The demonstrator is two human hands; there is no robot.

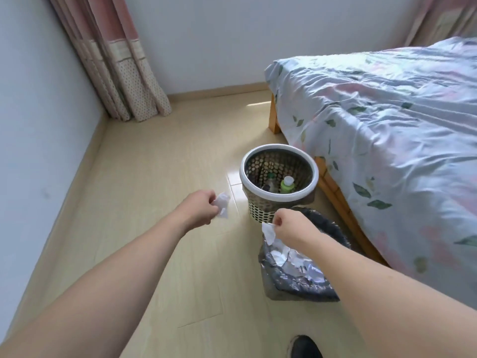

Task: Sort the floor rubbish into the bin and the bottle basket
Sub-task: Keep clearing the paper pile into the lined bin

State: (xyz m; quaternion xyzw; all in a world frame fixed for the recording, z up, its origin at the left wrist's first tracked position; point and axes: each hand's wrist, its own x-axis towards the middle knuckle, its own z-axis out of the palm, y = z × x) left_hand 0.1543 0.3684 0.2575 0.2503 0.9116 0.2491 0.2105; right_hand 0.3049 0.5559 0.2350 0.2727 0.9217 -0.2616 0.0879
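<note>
Rubbish in this moment was two scraps of white paper, one in each hand, held above pale wood flooring [144,192]. Along the far left a white wall [38,112] ran to a corner where a pink dotted curtain [124,73] hung to the floor, and the broad strip of boards between that wall and the containers lay open. The left hand [200,209] had its fingers curled around a crumpled paper wad [223,204], over bare floor just left of the bottle basket [279,180]. That basket, round with a white rim and perforated sides, stood on the floor and held a green bottle with a white cap [287,184] and at least one darker bottle [271,178] beside it. Nearer the camera, touching or almost touching the basket, stood the bin [296,275], lined with a dark bag and holding crumpled white and silvery paper [289,257]. The right hand [293,226] pinched a paper scrap [269,232] directly above the bin's opening. A black shoe [304,347] showed at the bottom edge. To the right, a bed with a floral cover [387,140] on a wooden frame [338,200] closed off that side, its edge just beside both containers
</note>
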